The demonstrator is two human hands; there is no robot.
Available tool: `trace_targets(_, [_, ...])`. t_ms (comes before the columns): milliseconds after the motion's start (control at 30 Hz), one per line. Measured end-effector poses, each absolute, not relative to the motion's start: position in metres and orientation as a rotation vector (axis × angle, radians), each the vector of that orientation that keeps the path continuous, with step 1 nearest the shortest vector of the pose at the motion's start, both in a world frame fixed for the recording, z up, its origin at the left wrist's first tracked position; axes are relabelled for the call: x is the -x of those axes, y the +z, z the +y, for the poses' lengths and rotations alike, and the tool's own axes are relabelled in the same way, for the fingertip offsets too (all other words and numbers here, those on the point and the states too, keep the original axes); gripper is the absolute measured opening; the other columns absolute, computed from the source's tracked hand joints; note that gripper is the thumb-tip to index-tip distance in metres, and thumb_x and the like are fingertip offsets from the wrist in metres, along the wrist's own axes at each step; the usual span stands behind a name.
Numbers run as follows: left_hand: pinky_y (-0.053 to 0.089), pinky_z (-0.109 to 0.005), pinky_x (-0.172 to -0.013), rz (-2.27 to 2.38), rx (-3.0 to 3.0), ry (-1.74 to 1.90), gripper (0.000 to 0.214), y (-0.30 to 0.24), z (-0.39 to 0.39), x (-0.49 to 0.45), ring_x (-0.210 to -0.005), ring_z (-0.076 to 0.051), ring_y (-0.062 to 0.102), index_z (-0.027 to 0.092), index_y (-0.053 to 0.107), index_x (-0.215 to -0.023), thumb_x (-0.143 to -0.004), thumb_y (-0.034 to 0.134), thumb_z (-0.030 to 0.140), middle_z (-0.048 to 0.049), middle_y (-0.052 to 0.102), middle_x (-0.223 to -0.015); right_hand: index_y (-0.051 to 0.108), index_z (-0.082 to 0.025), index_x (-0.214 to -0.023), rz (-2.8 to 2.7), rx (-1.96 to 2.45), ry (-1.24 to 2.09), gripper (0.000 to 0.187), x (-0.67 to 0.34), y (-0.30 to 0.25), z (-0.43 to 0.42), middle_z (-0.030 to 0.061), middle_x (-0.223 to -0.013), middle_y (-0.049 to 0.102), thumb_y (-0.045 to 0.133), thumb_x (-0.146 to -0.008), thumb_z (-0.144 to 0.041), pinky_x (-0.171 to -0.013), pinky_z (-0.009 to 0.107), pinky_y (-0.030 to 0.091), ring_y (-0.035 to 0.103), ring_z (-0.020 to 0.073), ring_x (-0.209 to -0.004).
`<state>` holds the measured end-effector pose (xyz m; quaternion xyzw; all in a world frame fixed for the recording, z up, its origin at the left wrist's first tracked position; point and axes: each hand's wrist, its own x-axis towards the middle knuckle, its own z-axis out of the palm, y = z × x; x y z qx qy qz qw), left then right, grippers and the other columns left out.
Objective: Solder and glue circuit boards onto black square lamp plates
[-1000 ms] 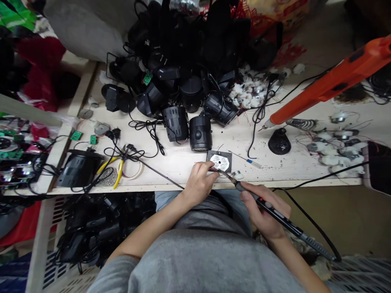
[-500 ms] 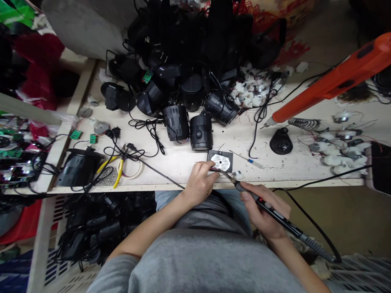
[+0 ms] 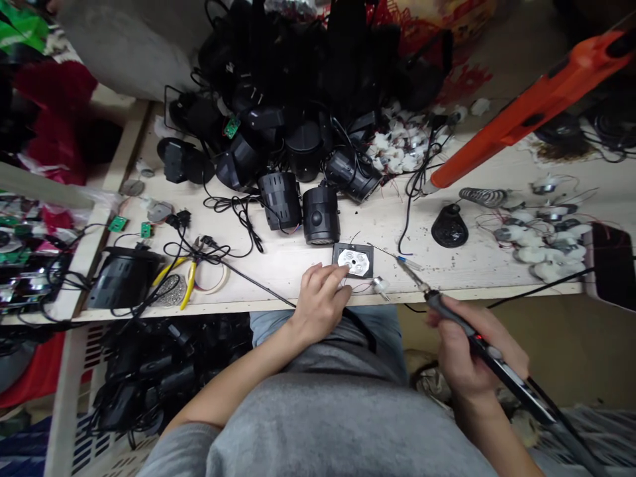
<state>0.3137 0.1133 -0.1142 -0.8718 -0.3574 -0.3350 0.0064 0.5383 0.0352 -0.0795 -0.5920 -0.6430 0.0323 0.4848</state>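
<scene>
gripped soldering iron (image 3: 514,384) by handle in right hand (image 3: 467,371), clear of the work — probably to spare left hand (image 3: 318,305). rested left fingers, curled, on four-lens led panel (image 3: 362,267) near edge of workbench (image 3: 288,265), likely for steadiness. could not tell of any pinch on leads of small motor (image 3: 380,286) — partly hidden beneath fingertips.

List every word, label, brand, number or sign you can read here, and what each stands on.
No text can be read.
Black pen-shaped soldering iron in the right hand: any markings too small to read.
Orange stick-shaped plastic tool: no legible lettering.
Yellow plastic bag: any print too blurred to read.
</scene>
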Motion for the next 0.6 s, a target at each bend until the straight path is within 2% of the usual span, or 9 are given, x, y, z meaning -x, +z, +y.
trace_targets(133, [0.044,-0.037,-0.097,-1.112,2.744,-1.071,0.015,-0.105,0.105,-0.318,-0.108,-0.022,0.056,0.019,0.07,-0.091,-0.093,0.057,0.011,-0.0079,0.071,-0.112,0.064,-0.022,-0.133,-1.745,1.377,-0.027,0.048,-0.54,-0.091,0.046,0.0068,-0.1,0.072,0.069,-0.088,-0.008,-0.075,0.027,0.059,0.071,0.0165,-0.084])
trace_targets(233, [0.046,-0.038,-0.092,-1.149,2.765,-1.07,0.016,-0.106,0.103,-0.319,-0.106,-0.022,0.058,0.02,0.07,-0.092,-0.093,0.056,0.012,-0.0085,0.071,-0.111,0.064,-0.021,-0.13,-1.869,1.398,-0.031,0.041,-0.533,-0.11,0.056,0.0081,-0.106,0.068,0.067,-0.09,-0.01,-0.074,0.023,0.058,0.071,0.0151,-0.088])
trace_targets(333, [0.048,-0.039,-0.088,-1.18,2.784,-1.049,0.016,-0.108,0.102,-0.315,-0.106,-0.024,0.057,0.019,0.071,-0.094,-0.092,0.057,0.012,-0.0108,0.07,-0.113,0.065,-0.021,-0.126,-1.88,1.427,-0.04,0.036,-0.524,-0.132,0.064,0.0094,-0.111,0.066,0.068,-0.091,-0.016,-0.075,0.025,0.059,0.07,0.0164,-0.092])
trace_targets(467, [0.05,-0.041,-0.086,-1.206,2.801,-1.067,0.017,-0.108,0.102,-0.312,-0.105,-0.026,0.057,0.02,0.07,-0.097,-0.09,0.058,0.01,-0.0121,0.068,-0.113,0.067,-0.023,-0.121,-1.861,1.425,-0.045,0.03,-0.521,-0.145,0.064,0.0068,-0.106,0.067,0.066,-0.091,-0.016,-0.077,0.025,0.06,0.069,0.0149,-0.092])
trace_targets(600, [0.052,-0.042,-0.087,-1.201,2.825,-1.107,0.02,-0.104,0.104,-0.315,-0.104,-0.027,0.056,0.019,0.069,-0.101,-0.088,0.06,0.007,-0.014,0.066,-0.114,0.071,-0.027,-0.107,-1.724,1.499,-0.014,0.021,-0.55,-0.133,0.062,0.0024,-0.096,0.068,0.068,-0.088,-0.02,-0.073,0.025,0.059,0.069,0.0138,-0.086])
